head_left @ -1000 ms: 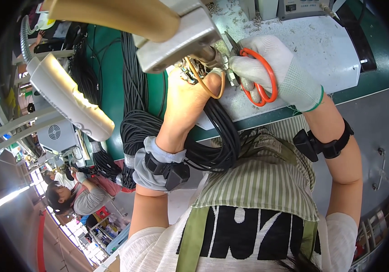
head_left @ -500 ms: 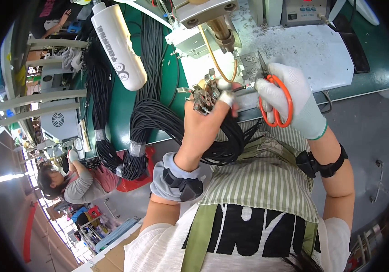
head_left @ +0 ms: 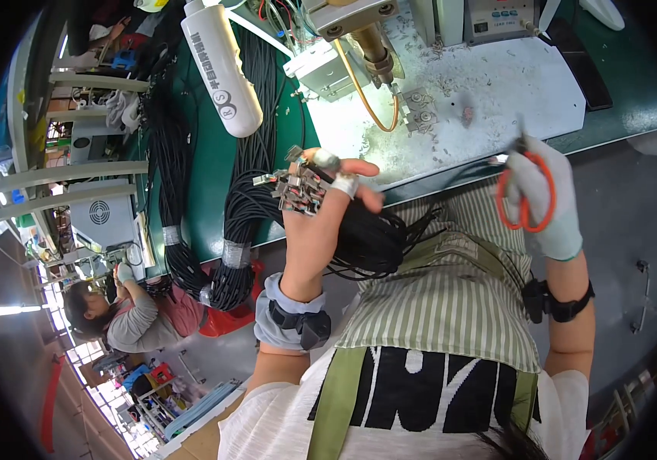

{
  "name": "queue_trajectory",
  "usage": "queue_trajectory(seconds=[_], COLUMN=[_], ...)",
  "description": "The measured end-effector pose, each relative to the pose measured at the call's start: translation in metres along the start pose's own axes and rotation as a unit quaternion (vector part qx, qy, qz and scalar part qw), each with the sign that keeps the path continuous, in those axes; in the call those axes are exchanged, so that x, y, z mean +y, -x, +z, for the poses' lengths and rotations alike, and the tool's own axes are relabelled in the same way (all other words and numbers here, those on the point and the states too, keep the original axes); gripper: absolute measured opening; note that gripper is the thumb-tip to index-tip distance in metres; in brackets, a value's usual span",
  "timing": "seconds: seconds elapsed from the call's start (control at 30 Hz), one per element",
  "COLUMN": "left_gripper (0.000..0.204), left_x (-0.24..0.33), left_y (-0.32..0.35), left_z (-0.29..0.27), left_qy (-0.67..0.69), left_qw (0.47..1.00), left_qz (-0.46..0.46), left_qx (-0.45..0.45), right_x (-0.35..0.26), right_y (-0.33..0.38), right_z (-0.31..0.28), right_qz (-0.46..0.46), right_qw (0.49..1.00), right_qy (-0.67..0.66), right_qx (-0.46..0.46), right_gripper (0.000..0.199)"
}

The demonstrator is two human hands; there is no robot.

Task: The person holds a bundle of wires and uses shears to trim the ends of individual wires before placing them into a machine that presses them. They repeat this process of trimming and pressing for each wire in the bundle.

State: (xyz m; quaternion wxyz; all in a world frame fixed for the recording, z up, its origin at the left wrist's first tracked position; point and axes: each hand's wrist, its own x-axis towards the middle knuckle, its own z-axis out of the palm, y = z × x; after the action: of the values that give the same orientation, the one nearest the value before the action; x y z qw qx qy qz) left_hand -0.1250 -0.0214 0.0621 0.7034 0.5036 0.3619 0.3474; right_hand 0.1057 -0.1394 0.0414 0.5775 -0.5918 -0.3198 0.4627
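Head view shows your left hand (head_left: 321,222) closed around a bunch of black cables (head_left: 374,238), their metal connectors (head_left: 298,188) fanned out at your fingertips, near the bench edge. Your gloved right hand (head_left: 543,207) grips orange scissors (head_left: 524,192) off to the right — blades up, clear of the cables. Scraps litter the white mat (head_left: 497,92); trimming looks partly done, with these ends probably left.
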Motion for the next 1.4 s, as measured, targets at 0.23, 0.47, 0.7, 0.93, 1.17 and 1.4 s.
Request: queue_trajectory(seconds=[0.23,0.47,0.7,0.93,1.17,1.4], left_gripper=[0.025,0.027,0.020,0.019,0.020,0.021], left_x=[-0.005,0.001,-0.002,0.004,-0.002,-0.013], left_y=[0.004,0.014,0.008,0.005,0.003,0.002], left_z=[0.024,0.035,0.044,0.066,0.071,0.073], left_qy=[-0.056,-0.122,-0.249,-0.139,-0.160,-0.215], left_qw=[0.971,0.970,0.930,0.981,0.979,0.937], left_qz=[-0.066,0.008,0.153,0.019,0.048,0.258], left_qx=[-0.224,-0.211,-0.222,-0.137,-0.113,-0.100], right_x=[-0.042,-0.045,-0.051,-0.028,-0.028,-0.028], right_y=[0.029,0.024,0.024,0.028,0.040,0.040], right_z=[0.029,0.032,0.015,0.026,0.027,0.033], right_qz=[-0.231,-0.198,0.212,-0.339,-0.285,-0.186], right_qw=[0.891,0.944,0.967,0.845,0.830,0.937], right_qy=[0.378,0.263,-0.044,0.403,0.478,0.296], right_qx=[0.100,-0.009,-0.135,0.096,0.048,-0.005], right_gripper=[0.011,0.011,0.012,0.016,0.018,0.014])
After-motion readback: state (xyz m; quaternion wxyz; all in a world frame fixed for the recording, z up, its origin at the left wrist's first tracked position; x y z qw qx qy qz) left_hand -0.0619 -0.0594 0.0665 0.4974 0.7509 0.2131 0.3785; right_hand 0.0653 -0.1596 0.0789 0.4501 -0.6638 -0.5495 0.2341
